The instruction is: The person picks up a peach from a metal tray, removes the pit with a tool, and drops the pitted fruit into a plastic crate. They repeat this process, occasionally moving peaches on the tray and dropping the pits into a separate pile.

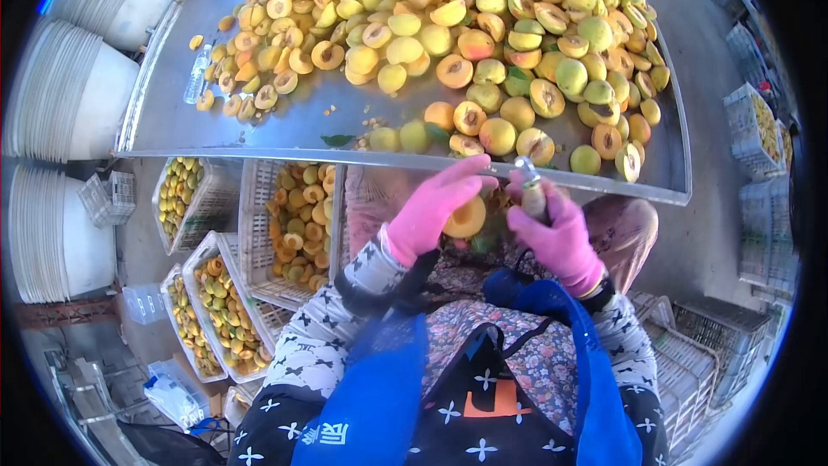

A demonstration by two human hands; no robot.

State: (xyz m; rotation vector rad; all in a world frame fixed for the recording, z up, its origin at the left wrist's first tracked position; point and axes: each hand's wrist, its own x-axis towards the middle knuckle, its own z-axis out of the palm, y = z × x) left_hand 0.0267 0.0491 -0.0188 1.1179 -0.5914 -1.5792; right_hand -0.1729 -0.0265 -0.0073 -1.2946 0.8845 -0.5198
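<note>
Both my hands wear pink gloves and are just below the front edge of a metal table. My left hand has its fingers stretched towards the right, with a yellow peach half beside its palm, cut face up. Whether the fingers grip it is not clear. My right hand is closed around a small tool with a pale handle and a shiny metal end pointing up. On the table lies a large heap of halved peaches, several with the pit cavity showing.
Crates of peach halves stand below the table at the left, with more crates beside them. Stacked white tubs line the far left. A plastic bottle lies on the table. Empty crates stand at the lower right.
</note>
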